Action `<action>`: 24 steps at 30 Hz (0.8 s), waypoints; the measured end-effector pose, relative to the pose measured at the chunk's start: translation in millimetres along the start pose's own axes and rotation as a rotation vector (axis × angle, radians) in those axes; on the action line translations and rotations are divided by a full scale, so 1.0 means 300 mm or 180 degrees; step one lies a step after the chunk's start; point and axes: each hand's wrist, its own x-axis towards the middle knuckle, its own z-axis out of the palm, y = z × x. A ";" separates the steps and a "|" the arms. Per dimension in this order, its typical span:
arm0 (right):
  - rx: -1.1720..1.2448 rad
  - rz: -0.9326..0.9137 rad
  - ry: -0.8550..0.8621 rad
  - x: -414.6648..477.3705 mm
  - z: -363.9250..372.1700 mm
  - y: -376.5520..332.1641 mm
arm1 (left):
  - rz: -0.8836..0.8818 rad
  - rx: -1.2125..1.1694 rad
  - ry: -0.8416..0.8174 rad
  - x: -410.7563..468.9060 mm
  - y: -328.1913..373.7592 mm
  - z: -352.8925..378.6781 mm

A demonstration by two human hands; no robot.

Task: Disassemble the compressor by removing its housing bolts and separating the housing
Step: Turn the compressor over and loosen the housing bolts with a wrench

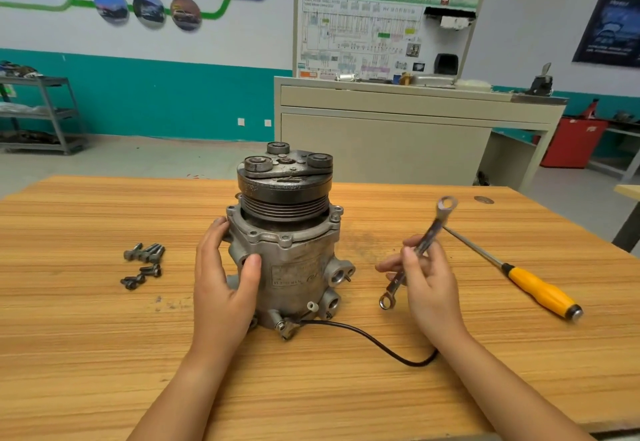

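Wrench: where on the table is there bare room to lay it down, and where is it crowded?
Bare table: the near-left stretch in front of the bolts, left of the left hand; the near-right corner below the screwdriver, right of the cable. Crowded: round the compressor, with that hand gripping it and the right hand holding the wrench beside it.

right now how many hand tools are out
2. A wrench is held in the right hand, right of the compressor; a yellow-handled screwdriver lies on the table further right. The compressor could hide others.
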 end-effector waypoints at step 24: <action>-0.1302 0.0217 -0.0907 0.016 -0.011 -0.069 | 0.0228 0.0255 -0.0170 0.006 -0.004 -0.004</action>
